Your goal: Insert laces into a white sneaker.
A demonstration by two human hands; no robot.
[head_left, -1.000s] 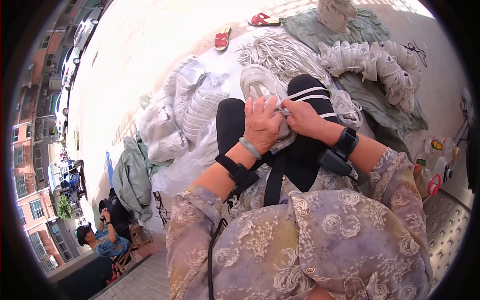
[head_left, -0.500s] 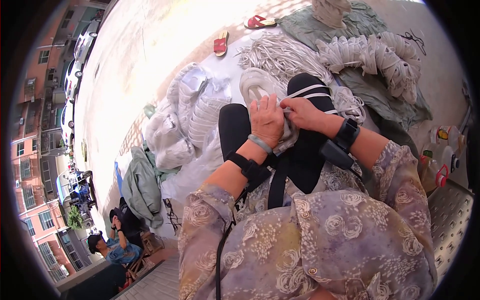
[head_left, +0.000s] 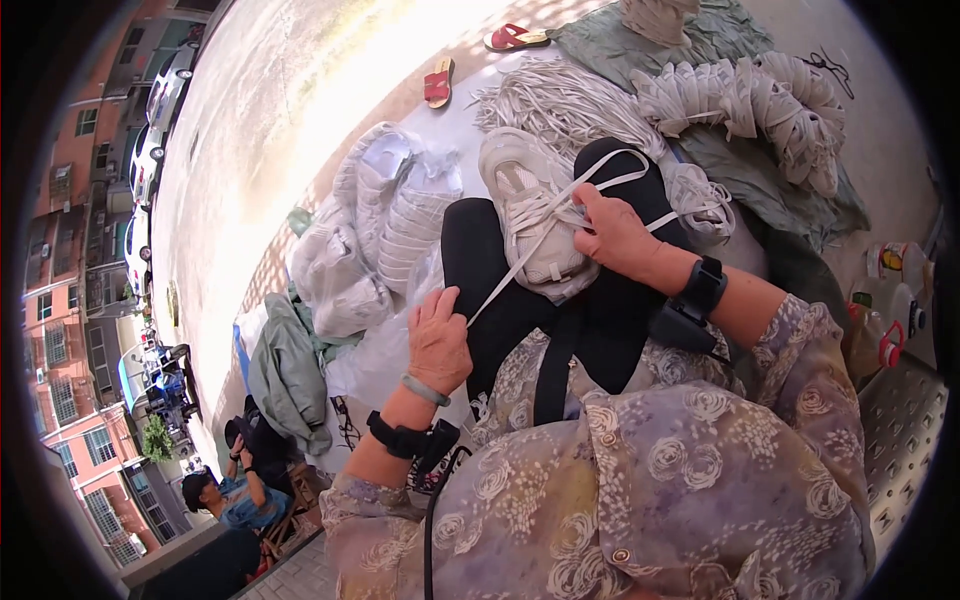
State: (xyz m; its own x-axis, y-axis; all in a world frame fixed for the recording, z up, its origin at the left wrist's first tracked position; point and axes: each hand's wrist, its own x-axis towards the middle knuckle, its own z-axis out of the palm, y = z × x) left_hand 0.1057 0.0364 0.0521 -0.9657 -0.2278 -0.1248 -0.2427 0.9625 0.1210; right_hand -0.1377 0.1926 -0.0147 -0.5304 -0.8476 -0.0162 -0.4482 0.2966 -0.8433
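Btwn knees (head_left: 468, 235): shoe (head_left: 530, 215) (off-wht, laced)

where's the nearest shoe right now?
Head view, centre: the shoe shows between the black knees, right hand at its right side, a lace running off it to the left hand.

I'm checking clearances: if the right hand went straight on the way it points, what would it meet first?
Probably the laced upper of the pale shoe, right beside the right hand; depth is unclear, so it might pass just above.
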